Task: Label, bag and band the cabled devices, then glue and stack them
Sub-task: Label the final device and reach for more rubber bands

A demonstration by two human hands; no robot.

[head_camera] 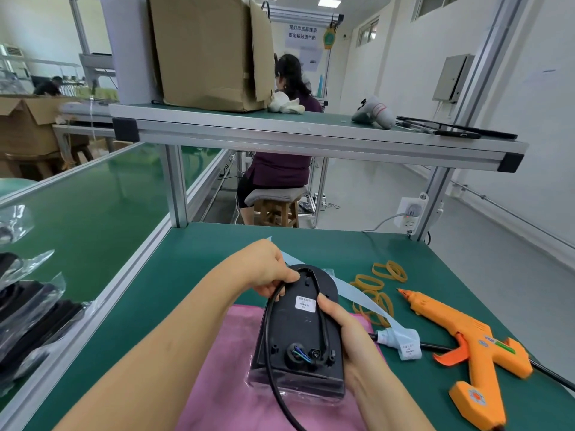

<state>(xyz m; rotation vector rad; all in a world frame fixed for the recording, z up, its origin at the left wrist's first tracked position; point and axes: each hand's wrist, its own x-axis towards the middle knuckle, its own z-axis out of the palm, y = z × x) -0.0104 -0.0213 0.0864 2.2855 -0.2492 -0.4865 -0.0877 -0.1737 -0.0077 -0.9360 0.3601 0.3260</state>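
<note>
A black plastic device with a rounded far end (pixel 298 334) sits near the middle of the green bench (pixel 186 275), close to its near edge, back face up over a pink sheet (pixel 224 368). The left hand (pixel 270 272) pinches the device's black cable (pixel 270 321) between thumb and curled fingers at the rounded end, where the cable leaves its groove. The right hand (pixel 345 334) grips the device's right side, thumb lying on the back just beside a small white label (pixel 305 303). Clear film shows round the device's near end. Toward the right edge lie tan rubber bands (pixel 389 270), a pale blue label strip (pixel 357 298) and an orange glue gun (pixel 466 337). Bagged black devices (pixel 28 309) lie on the conveyor past the left edge. A cardboard box (pixel 208 51) stands on the upper shelf
</note>
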